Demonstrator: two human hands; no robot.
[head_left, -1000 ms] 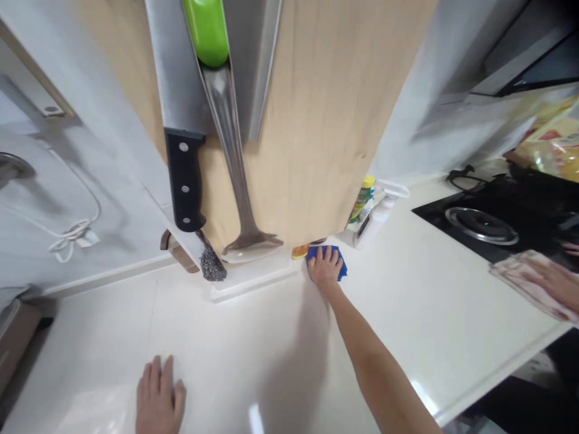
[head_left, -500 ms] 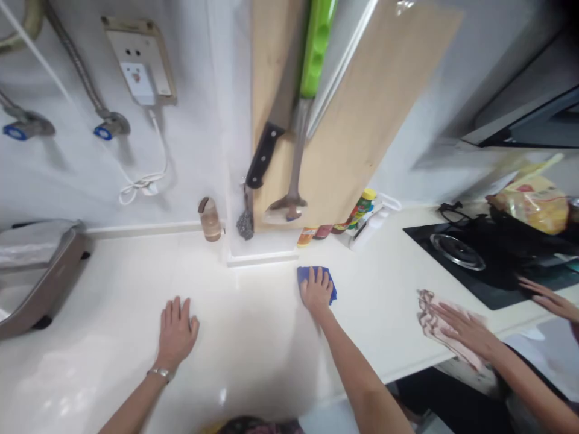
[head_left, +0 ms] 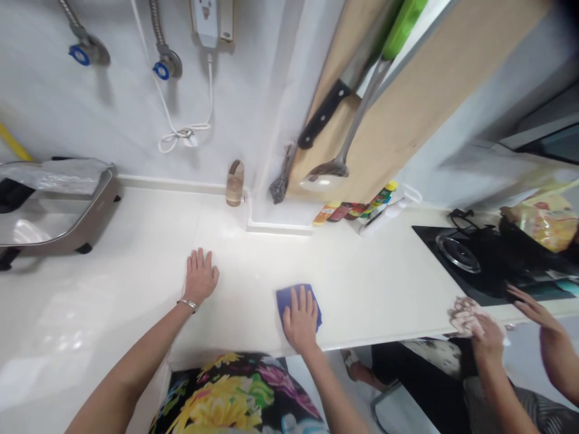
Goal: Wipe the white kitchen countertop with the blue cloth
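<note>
Taking the glossy white countertop (head_left: 384, 277) as the dial, wall at twelve, I see the brown, round-cornered electric pan (head_left: 97, 214) on it at nine o'clock. The small, clear brown bottle (head_left: 234, 185) stands at eleven, by the wall. The tall pale wooden board (head_left: 416, 120) rises at one, the black-handled steel knife (head_left: 323, 114) and green-handled steel ladle (head_left: 360, 120) before it. The flat black hob (head_left: 493, 259) is at three, the thin blue cloth (head_left: 286, 298) at five.

C'top (head_left: 366, 283) smooth & glossy, blue cloth (head_left: 283, 298) matt, ladle (head_left: 359, 128) shiny metal.
</note>
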